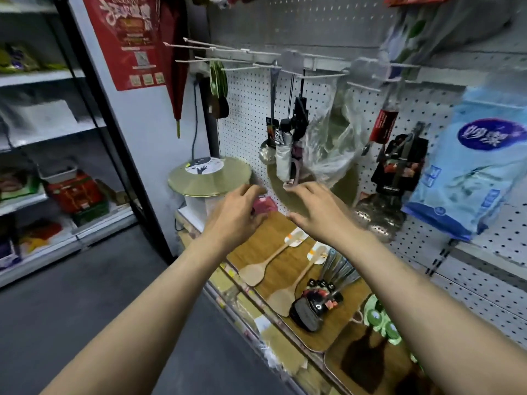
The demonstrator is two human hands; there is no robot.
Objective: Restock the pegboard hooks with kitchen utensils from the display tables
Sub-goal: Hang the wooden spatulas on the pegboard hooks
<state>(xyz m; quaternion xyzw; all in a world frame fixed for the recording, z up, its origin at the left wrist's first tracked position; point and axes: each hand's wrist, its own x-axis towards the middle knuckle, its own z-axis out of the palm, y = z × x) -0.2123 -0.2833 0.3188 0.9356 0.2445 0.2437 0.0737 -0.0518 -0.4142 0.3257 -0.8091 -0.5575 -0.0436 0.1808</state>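
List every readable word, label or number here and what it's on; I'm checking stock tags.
Blue tissue pack: white characters on a dark oval, too blurred to quote.
Red poster: large characters and a code square, blurred, unreadable.
Red tag and black utensil cards on the pegboard: print too small.
No numbers legible.
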